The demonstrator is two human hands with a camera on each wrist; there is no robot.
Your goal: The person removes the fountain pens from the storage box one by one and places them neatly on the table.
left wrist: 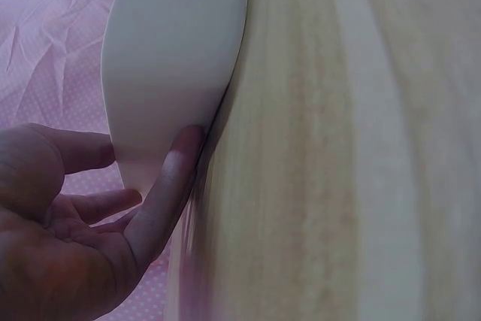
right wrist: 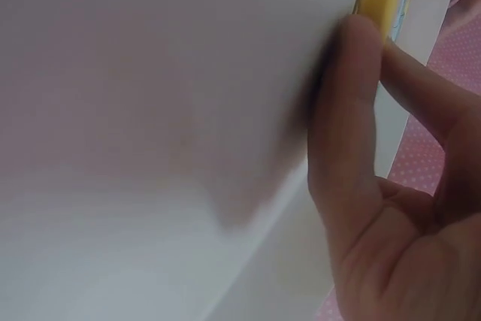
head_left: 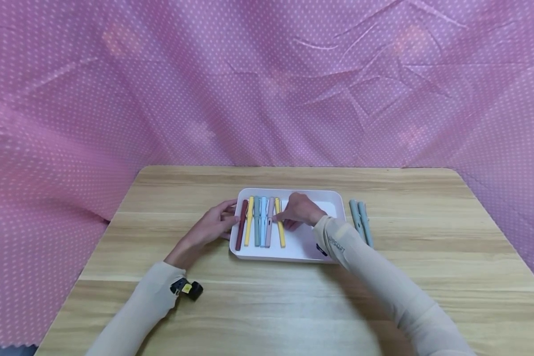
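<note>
Yellow pen [head_left: 279, 222] lengthwise front-to-back, right hand [head_left: 299, 210] on it

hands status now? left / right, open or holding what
Left hand: open, straight fingers resting against the white tray outer left wall.
Right hand: open, fingertips touching the rightmost yellow pen in the tray.

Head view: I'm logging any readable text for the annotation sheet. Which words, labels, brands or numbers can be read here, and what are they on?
No text can be read in any view.
Right sleeve: a small dark print near the wrist, too small and blurred to read.
Pens in the white tray: small dark marks on the pink pen, too small to read.
Wrist views: no writing.
</note>
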